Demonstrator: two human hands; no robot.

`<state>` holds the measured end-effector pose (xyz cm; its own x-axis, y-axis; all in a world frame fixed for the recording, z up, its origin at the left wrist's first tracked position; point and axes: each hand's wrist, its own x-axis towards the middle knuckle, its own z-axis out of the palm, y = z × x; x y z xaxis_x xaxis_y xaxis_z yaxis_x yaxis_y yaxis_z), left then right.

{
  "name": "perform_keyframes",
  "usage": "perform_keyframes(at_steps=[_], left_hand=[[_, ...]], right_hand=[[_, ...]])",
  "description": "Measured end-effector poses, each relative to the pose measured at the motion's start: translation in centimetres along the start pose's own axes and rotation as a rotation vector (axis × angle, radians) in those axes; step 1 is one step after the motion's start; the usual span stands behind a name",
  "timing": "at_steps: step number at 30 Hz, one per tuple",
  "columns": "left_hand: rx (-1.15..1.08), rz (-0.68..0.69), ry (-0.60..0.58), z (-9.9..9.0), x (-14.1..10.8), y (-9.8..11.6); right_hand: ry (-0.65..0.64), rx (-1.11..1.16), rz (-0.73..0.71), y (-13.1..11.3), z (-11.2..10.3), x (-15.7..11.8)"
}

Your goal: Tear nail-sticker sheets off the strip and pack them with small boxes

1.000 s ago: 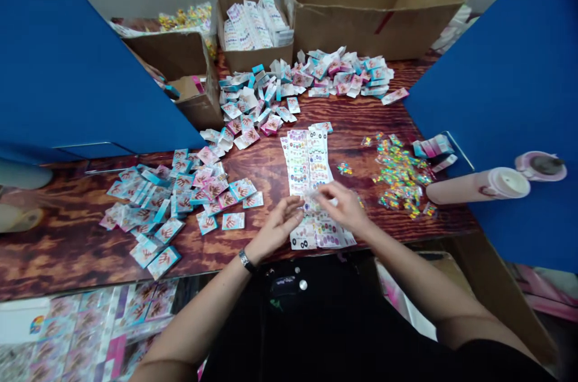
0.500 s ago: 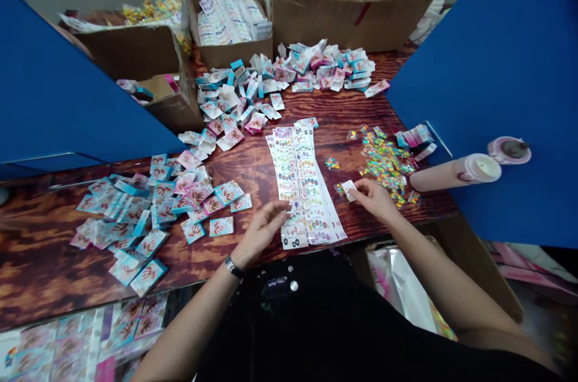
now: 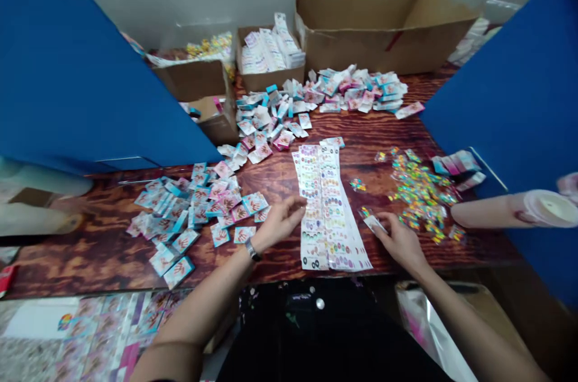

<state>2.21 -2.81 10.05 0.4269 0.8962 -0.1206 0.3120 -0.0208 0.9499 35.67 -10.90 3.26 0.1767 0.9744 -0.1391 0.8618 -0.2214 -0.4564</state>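
Two rows of printed sticker sheets lie overlapping in front of me. My left hand, wearing a wristwatch, is at their left edge, fingers stretched out and thumb apart, holding nothing I can see. To their right, my right hand pinches a small folded white paper between thumb and fingers, low over the table. A small clear packet of colourful beads lies at the paper's far end. Another such packet lies farther back, and a heap of them is right of my hand.
Small pink and blue boxes are heaped at left; more opened boxes lie at the back. Behind stand a carton of sticker sheets and a large carton. Blue partitions flank the table. A pale tumbler lies at right.
The view has shifted, so the table sits lower and further right. My left hand has moved slightly up along the sheets. My right hand still pinches the folded paper, now turned more lengthwise.
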Motion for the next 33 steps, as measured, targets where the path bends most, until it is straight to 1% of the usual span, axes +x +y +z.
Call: perform_keyframes(at_steps=[1, 3, 4, 5, 7, 9, 10, 12, 18, 20, 22, 25, 26, 29, 30, 31, 33], left_hand=[[0.133, 0.033, 0.074, -1.6, 1.3, -0.1], [0.489, 0.023, 0.301, -5.5, 4.0, -0.6], [0.704, -0.029, 0.400, -7.6, 5.2, -0.9], [0.917, -0.119, 0.463, -9.5, 6.3, -1.4], [1.027, -0.205, 0.505, -12.6, 7.7, -2.3], [1.100, -0.242, 0.503, -14.3, 8.3, -3.3], [1.133, -0.248, 0.483, -14.6, 8.5, -3.6], [1.191, -0.252, 0.417, -14.4, 8.6, -4.2], [1.212, -0.239, 0.179, -10.9, 8.3, -4.7], [1.199, -0.219, 0.114, -10.3, 7.9, -4.4], [1.193, -0.175, 0.077, -10.3, 7.5, -4.0], [1.199, -0.085, 0.043, -11.0, 7.3, -3.4], [1.209, -0.040, 0.005, -11.2, 7.4, -3.3], [1.245, 0.118, -0.168, -11.5, 8.0, -3.5], [1.253, 0.152, -0.210, -11.5, 8.3, -3.7], [1.258, 0.168, -0.229, -11.4, 8.5, -3.9], [1.254, 0.161, -0.213, -11.4, 8.6, -4.0]], right_hand=[[-0.012, 0.027, 0.021, 0.4, -0.1, 0.2], [-0.032, 0.060, 0.066, 1.0, -0.2, 0.3], [-0.040, 0.061, 0.079, 1.2, -0.3, 0.3], [-0.041, 0.060, 0.084, 1.3, -0.4, 0.3], [-0.030, 0.064, 0.060, 1.2, -0.6, 0.1], [-0.008, 0.091, 0.023, 0.8, -0.7, -0.2], [-0.001, 0.109, 0.004, 0.4, -0.7, -0.2], [0.015, 0.140, -0.036, -0.4, -0.6, -0.2], [0.064, 0.162, -0.215, -2.1, -0.8, 0.4], [0.067, 0.158, -0.262, -2.6, -0.8, 0.6], [0.065, 0.158, -0.310, -3.3, -0.9, 0.7], [0.063, 0.164, -0.383, -4.8, -1.0, 0.8], [0.059, 0.169, -0.406, -5.4, -1.0, 0.8], [0.045, 0.195, -0.461, -7.2, -1.1, 0.7], [0.038, 0.202, -0.472, -7.7, -1.1, 0.7], [0.028, 0.207, -0.478, -8.2, -1.1, 0.6], [0.004, 0.212, -0.473, -9.0, -1.2, 0.4]])
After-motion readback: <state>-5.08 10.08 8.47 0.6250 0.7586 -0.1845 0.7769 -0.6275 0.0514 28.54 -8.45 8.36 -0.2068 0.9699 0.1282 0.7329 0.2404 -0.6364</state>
